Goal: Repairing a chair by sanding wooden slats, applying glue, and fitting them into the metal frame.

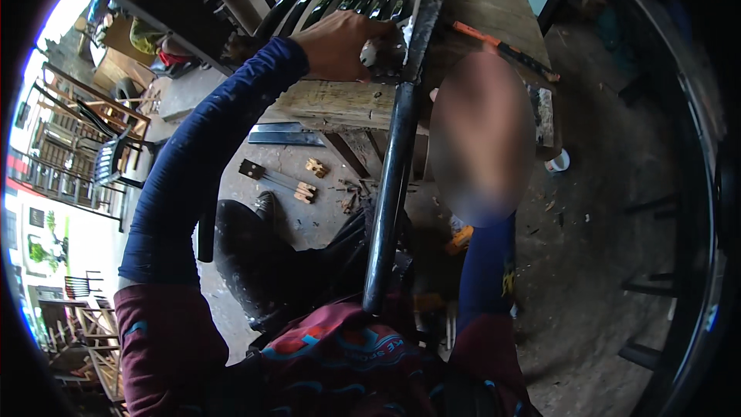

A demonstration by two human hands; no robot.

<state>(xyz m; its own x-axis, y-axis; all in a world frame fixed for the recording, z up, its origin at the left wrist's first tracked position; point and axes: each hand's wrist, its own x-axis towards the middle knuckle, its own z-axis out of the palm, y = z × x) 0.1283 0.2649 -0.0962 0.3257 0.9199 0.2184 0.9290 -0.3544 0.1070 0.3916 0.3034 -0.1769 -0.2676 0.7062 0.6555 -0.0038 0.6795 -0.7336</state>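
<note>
A dark, glossy chair (pixel 392 170) with slats lies tipped on a wooden workbench (pixel 332 105). One of its long bars comes down toward my lap. My left hand (pixel 343 42) reaches over the bench to the frame near a joint, fingers curled around a small whitish thing (pixel 369 52) that I cannot make out. White matter shows on the bar beside those fingers. My right hand (pixel 482 123) is raised to the right of the bar, over the bench's near edge. A blurred patch covers it, so its fingers and anything in them cannot be read.
An orange-and-black hand tool (pixel 505 50) lies on the bench's right part. On the floor below are wood pieces (pixel 306 191), a dark flat-headed tool (pixel 251 169) and a yellow tool (pixel 461 239). A white cup (pixel 557 161) stands at the right. More chairs (pixel 110 158) stand at left.
</note>
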